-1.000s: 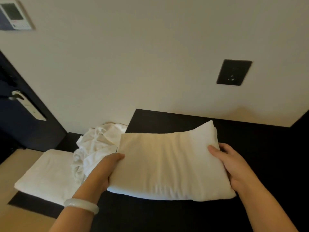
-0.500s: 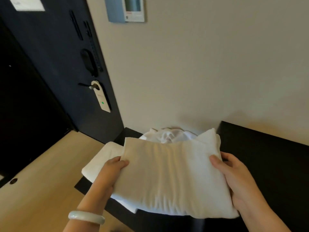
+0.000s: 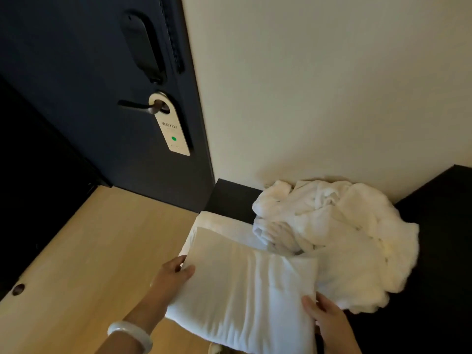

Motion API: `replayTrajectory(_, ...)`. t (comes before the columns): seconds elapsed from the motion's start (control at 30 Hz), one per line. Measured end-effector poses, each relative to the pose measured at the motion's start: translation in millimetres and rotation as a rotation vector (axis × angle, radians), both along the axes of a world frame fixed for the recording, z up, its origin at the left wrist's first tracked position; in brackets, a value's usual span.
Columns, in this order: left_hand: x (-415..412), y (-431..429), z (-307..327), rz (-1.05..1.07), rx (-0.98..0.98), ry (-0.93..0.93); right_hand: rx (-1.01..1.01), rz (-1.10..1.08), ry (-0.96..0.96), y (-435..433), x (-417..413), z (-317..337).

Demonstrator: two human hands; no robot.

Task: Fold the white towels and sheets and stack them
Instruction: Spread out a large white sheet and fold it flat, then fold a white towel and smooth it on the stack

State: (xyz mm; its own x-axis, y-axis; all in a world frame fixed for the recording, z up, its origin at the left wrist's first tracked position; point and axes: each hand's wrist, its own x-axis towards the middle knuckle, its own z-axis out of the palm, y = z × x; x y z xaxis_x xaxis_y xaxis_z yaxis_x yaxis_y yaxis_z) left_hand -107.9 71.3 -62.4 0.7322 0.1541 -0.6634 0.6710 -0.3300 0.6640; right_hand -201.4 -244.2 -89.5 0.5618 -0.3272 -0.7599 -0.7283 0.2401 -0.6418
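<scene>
Cream wall (image 3: 319, 85) fills the far right. Dark door (image 3: 76, 72) stands far left, w/ a lever handle (image 3: 131, 106) and a pale hanger tag (image 3: 173, 131) (green dot) hung on it. Light wood floor (image 3: 89, 251) runs from the door toward the near left. Black surface (image 3: 439, 226) sits against the wall at right, w/ a lower black step (image 3: 229, 198) at its left end.

Crumpled linen heap (image 3: 337, 226), white, lies on the surface by the wall. Folded towel (image 3: 217, 224) lies flat just left of the heap, touching it.

Both hands hold a second folded towel (image 3: 245, 290) over the flat one, covering most of it. Left hand (image 3: 173, 272) grips its left edge, thumb on top, fingers underneath. Right hand (image 3: 324, 315) grips the near right edge, thumb on top, other fingers hidden below. Its far right corner meets the heap. Can't tell whether it rests on the flat towel or hangs just above. White bangle (image 3: 130, 334) on the left wrist.
</scene>
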Motion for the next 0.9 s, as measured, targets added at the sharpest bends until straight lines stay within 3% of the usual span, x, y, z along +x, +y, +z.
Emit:
replayTrajectory(0.23, 52, 41, -41, -0.055, -0.122, -0.030, 0.036, -0.079, -0.071, 30, 29, -40)
replayTrajectory(0.43, 90, 39, -91, -0.176, -0.111, 0.090, -0.302, -0.080, -0.052, 40, 58, -86)
replayTrajectory(0.63, 102, 40, -109, -0.132, -0.048, 0.099, -0.447, -0.051, -0.051, 37, 69, -99)
replayTrajectory(0.9, 102, 43, -113, -0.136, -0.017, 0.048, -0.386, -0.042, 0.038, 27, 72, -108)
